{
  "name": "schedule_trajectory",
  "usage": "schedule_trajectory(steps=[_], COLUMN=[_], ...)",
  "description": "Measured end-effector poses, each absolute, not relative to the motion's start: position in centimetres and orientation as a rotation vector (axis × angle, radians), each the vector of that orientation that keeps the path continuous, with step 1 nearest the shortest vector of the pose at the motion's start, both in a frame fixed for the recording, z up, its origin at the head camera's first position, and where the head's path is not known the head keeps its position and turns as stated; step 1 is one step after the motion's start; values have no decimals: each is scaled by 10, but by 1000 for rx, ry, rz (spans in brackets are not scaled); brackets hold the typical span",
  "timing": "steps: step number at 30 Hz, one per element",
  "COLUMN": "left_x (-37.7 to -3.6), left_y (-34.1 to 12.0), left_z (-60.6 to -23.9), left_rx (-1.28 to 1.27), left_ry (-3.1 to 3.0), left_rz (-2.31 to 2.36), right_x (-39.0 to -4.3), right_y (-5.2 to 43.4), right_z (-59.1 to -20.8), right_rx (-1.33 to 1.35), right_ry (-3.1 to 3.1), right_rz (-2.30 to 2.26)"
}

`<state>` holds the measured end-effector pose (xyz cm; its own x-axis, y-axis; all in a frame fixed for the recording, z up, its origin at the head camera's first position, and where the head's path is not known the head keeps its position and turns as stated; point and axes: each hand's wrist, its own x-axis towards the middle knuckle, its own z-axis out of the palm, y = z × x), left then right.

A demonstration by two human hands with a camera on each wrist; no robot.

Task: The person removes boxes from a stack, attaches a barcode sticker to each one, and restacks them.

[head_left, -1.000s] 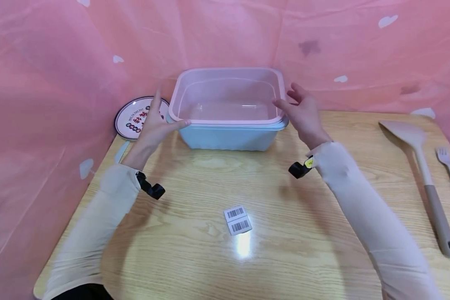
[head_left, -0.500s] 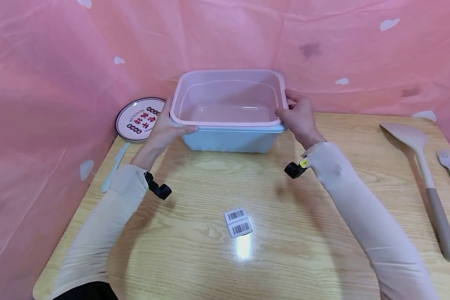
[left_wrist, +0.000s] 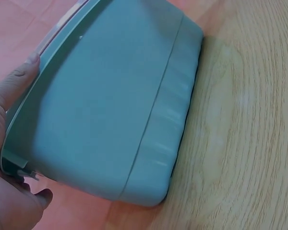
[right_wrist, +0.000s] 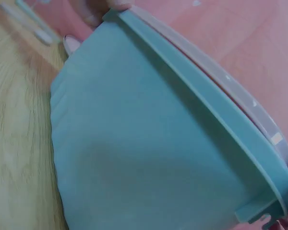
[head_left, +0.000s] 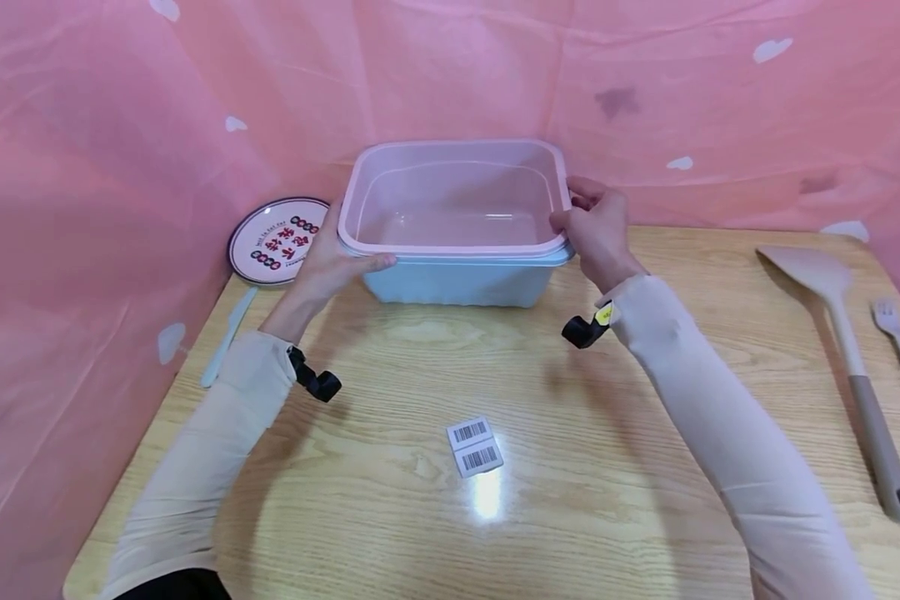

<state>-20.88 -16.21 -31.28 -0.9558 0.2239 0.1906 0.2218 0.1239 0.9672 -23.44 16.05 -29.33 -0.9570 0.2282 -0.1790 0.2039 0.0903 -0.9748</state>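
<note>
Fingers on both hands are curled round the short ends of the tub, left hand and right hand. Grip looks done, but it's not lifted yet, sitting at the back of the table. Long axis runs left-right, mouth up, pink liner nested inside.

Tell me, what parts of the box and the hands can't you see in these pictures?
- Head view: the left hand fingers are hidden behind the blue box.
- Head view: the box's floor is hazy through the pink lid.
- Right wrist view: the right hand is cut off by the picture's edges.
- Head view: the plate lettering is too small to read.
</note>
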Motion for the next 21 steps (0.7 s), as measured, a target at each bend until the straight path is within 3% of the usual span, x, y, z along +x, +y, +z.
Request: schedule_trajectory(steps=[8, 21], left_x=[-209, -209], left_y=[-160, -164], left_z=[-315, -316], left_rx=[508, 532], left_ry=[2354, 2360], left_rz=[2020, 2041], right_x=[-233, -231], right_y=[165, 167], right_z=[-297, -289], right_rx=[-495, -234], right_ry=[-2203, -2497], right_rz=[2110, 1730])
